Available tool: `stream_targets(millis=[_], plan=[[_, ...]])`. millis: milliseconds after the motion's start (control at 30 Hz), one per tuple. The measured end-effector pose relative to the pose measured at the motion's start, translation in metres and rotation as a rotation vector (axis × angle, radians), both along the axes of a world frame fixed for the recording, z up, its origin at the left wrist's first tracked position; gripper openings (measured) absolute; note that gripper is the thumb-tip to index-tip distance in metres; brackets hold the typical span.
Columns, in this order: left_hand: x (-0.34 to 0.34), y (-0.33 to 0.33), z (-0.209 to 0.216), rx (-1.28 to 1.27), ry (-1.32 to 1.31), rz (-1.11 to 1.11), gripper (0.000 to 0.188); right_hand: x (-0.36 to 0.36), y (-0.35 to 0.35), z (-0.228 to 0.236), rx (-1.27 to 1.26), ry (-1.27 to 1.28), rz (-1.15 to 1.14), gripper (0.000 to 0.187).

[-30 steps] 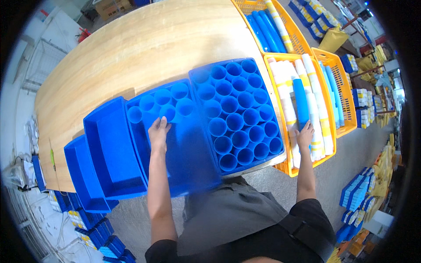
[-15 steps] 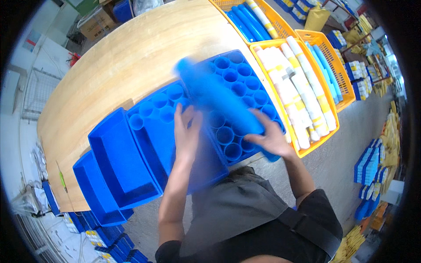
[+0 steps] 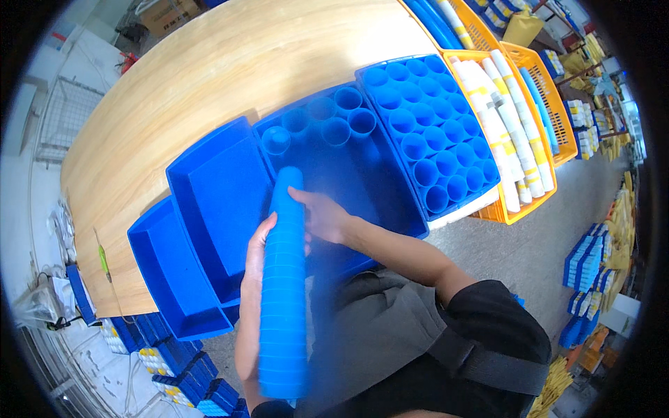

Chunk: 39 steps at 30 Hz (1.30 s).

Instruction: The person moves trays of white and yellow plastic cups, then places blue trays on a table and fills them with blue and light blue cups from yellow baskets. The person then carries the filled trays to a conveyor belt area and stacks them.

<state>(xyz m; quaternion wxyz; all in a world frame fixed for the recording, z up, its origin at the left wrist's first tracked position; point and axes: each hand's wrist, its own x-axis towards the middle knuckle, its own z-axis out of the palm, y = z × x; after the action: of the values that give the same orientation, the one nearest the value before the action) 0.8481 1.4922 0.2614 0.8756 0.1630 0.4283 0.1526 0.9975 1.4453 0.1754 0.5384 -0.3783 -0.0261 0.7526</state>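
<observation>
1. Clamped stack of nested blue cups (image 3: 283, 299) between left hand (image 3: 258, 249), along left side, and right hand (image 3: 325, 217), near upper end; some fingers hidden.
2. Located stack before body, upper end over left side of part-filled blue tray (image 3: 366, 171).
3. Judged light, even pressure best, to avoid denting thin-looking walls.
4. Judged level support advisable, to avoid shedding cups from either end.
</observation>
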Motion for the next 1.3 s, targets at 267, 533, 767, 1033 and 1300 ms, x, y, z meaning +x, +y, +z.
stream_targets(millis=[267, 533, 767, 1033, 1300], plan=[[0.000, -0.011, 0.011, 0.007, 0.007, -0.102, 0.063, 0.050, 0.034, 0.012, -0.122, 0.225, -0.253, 0.054], [0.019, -0.026, 0.019, -0.122, 0.114, -0.115, 0.060, 0.044, -0.005, 0.013, -0.205, 0.292, -0.044, 0.059], [0.049, -0.037, 0.029, -0.021, 0.139, -0.257, 0.064, 0.099, -0.026, 0.033, -0.086, 0.132, -0.175, 0.048], [0.054, -0.040, 0.035, -0.001, 0.111, -0.273, 0.061, 0.092, -0.048, 0.035, 0.038, 0.006, 0.064, 0.066], [0.024, -0.044, 0.025, 0.023, 0.184, -0.255, 0.073, 0.063, -0.046, 0.024, 0.023, 0.144, 0.240, 0.052]])
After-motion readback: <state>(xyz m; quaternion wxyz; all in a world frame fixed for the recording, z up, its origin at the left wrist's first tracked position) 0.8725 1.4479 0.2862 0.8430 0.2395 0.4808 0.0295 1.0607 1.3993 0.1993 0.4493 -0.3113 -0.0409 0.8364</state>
